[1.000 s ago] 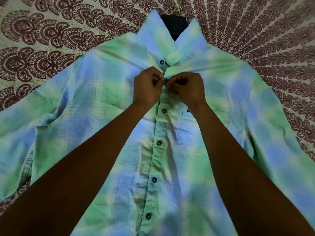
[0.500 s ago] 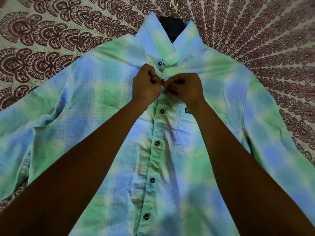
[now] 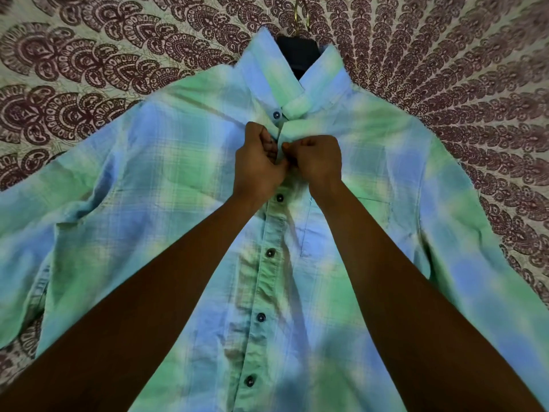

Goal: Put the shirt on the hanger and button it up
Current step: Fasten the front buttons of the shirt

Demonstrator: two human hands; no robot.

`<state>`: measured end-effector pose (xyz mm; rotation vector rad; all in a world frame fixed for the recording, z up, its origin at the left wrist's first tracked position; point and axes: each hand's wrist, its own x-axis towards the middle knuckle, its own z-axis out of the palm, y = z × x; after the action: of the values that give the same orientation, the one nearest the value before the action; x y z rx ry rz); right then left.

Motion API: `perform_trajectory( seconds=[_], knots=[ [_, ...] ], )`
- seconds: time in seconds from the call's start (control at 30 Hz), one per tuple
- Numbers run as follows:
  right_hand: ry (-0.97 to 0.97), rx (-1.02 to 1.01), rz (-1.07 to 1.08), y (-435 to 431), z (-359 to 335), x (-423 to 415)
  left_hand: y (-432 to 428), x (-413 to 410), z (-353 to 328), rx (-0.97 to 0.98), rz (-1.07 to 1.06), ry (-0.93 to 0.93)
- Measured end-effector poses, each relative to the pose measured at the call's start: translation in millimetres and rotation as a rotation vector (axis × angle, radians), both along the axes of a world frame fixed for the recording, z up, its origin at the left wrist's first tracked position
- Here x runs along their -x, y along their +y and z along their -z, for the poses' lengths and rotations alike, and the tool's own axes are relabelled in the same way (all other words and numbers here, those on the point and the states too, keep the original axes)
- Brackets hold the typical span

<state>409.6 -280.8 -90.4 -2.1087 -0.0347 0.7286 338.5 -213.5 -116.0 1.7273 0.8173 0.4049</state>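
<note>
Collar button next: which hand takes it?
Likely left. The left hand grips the green-blue plaid shirt just below its undone dark collar button, same panel; the right hand sits on the other panel.

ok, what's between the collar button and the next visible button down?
The left hand and right hand, pinching the shirt front there. Head view.

The left hand [image 3: 258, 165] and right hand [image 3: 318, 162] pinch the shirt [image 3: 178, 203] front together, covering whatever button lies between them. The hanger [image 3: 300, 52] is buried in the shirt except for its dark neck. Its hook [image 3: 296, 16] is cut by the top edge. The sleeves and hem are cropped.
</note>
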Motion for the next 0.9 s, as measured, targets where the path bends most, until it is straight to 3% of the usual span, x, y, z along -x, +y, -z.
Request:
perform_trajectory(
  seconds=[0.13,0.27,0.4,0.47,0.53,0.6,0.63,0.7,0.8,0.9],
  knots=[
    [-0.052,0.022,-0.050,-1.6,-1.5,0.6,6.1,-0.1,-1.4,0.045,-0.033,-0.008],
    [-0.080,0.036,-0.049,-3.0,-4.6,-5.1,10.5,-2.2,-7.5,-0.197,0.094,0.127],
    [0.041,-0.009,-0.001,-3.2,-5.2,-13.3,15.7,-2.5,-12.0,-0.254,0.173,0.152],
    [0.292,-0.134,0.132,-2.3,-7.3,-19.2,20.5,-3.7,-11.6,-0.123,0.137,0.168],
    [0.553,-0.195,0.231,-1.7,-11.6,-20.6,23.8,-3.5,-12.4,0.188,0.081,0.108],
    [0.636,-0.227,0.266,-3.3,-9.6,-19.1,25.3,-1.7,-9.9,0.389,0.063,0.050],
    [0.631,-0.233,0.271,-4.4,-7.5,-17.6,25.7,-1.2,-9.6,0.389,0.078,0.063],
    [0.447,-0.091,0.157,-5.7,-0.5,-14.1,24.1,-2.0,-10.9,0.264,0.129,0.162],
    [-0.135,0.348,-0.186,-5.1,2.2,-13.7,24.8,-8.2,-18.6,-0.055,0.192,0.315],
    [-0.398,0.238,-0.157,6.6,-19.6,-25.5,37.8,-16.4,-32.2,-0.358,0.123,0.269]
  ],
)
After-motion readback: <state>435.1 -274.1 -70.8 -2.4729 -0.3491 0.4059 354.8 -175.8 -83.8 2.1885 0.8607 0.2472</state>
